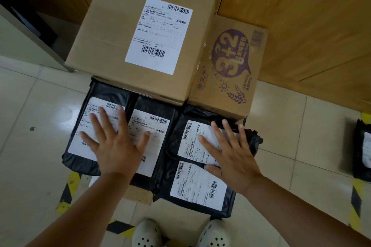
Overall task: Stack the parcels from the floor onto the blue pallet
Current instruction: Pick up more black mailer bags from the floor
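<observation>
Several black mailer bags with white labels lie side by side on top of a stack in front of me. My left hand (115, 144) lies flat with spread fingers across the left bag (80, 124) and the middle bag (158, 132). My right hand (230, 154) presses flat on the upper right bag (192, 138), just above the lower right bag (198, 188). Behind them stands a large brown carton (112, 36) with a shipping label, and beside it a printed carton (230, 62). No blue pallet shows; the parcels hide whatever is under them.
One more black bag (363, 150) lies on the tiled floor at the right edge. Yellow-black tape (68, 188) marks the floor around the stack. Wooden panels (301, 16) rise behind the cartons, a grey cabinet (24, 38) stands at the left. My shoes (146, 234) are at the stack's near edge.
</observation>
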### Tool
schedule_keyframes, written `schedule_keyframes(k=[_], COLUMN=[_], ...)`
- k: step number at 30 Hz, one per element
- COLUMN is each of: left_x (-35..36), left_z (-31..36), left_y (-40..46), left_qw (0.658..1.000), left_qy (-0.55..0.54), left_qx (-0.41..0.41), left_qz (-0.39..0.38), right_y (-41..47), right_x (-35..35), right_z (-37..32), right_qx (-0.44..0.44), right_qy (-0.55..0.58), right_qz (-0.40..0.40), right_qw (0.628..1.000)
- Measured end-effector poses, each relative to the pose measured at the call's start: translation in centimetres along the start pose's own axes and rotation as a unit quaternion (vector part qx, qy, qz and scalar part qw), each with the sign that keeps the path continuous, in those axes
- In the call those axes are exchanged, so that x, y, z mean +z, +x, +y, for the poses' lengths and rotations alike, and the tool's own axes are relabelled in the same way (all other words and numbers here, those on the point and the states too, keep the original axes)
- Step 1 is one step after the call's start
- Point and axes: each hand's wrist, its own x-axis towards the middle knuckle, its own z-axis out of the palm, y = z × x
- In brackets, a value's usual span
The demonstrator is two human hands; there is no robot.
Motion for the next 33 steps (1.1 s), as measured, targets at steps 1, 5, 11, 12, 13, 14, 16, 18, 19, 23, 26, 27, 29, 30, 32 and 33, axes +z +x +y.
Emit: schedule_keyframes(k=[1,5,11,12,13,14,16,18,19,23,26,27,29,30,32,33], left_x=[-0.2,-0.2,0.8,1.0,1.1,1.2,1.5,1.7,1.7,1.2,0.2,0.1,0.4,0.8,1.5,1.8], left_z=[-0.5,-1.8,-1.8,-1.8,-1.8,-1.8,-1.8,-1.8,-1.8,-1.8,-1.4,-1.1,0.1,0.7,1.7,1.8], left_y=[0.6,2.0,1.9,1.9,1.9,1.9,1.9,1.9,1.9,1.9,0.8,0.2,-1.4,-2.2,-3.0,-2.9], left_qw=[0.999,0.998,0.999,0.999,0.999,0.999,0.999,0.999,1.0,0.999,0.999,0.995,0.969,0.951,0.94,0.948], left_qy=[-0.01,-0.013,-0.002,-0.002,-0.004,-0.007,-0.009,-0.007,-0.007,-0.001,0.003,0.015,0.039,0.052,0.075,0.076], left_qx=[-0.029,-0.049,-0.028,-0.027,-0.026,-0.025,-0.026,-0.025,-0.025,-0.029,0.04,0.098,0.244,0.303,0.333,0.307], left_qz=[-0.007,-0.045,-0.044,-0.04,-0.035,-0.031,-0.022,-0.017,-0.018,-0.035,0.004,0.019,0.023,0.013,-0.012,-0.014], right_y=[0.3,0.7,1.2,1.4,1.6,1.8,2.0,2.1,2.0,1.9,0.2,-0.8,-2.9,-3.8,-4.6,-4.5], right_x=[0.2,0.9,1.1,1.1,1.2,1.2,1.4,1.7,1.8,1.4,0.4,0.3,0.5,0.7,1.1,1.2], right_z=[0.0,0.1,-0.3,-0.4,-0.5,-0.6,-0.7,-0.7,-0.7,-0.7,-0.8,-1.0,-1.5,-2.0,-2.8,-3.0], right_qx=[-0.002,-0.011,-0.013,-0.014,-0.014,-0.014,-0.014,-0.014,-0.014,-0.015,0.046,0.082,0.183,0.239,0.328,0.358], right_qy=[-0.002,-0.004,-0.012,-0.014,-0.016,-0.017,-0.02,-0.028,-0.03,-0.029,0.011,0.035,0.128,0.193,0.337,0.41], right_qz=[0.002,0.019,0.021,0.022,0.023,0.025,0.03,0.032,0.028,0.021,0.031,0.039,0.048,0.059,0.08,0.075], right_qw=[1.0,1.0,1.0,1.0,1.0,0.999,0.999,0.999,0.999,0.999,0.998,0.995,0.974,0.95,0.879,0.836])
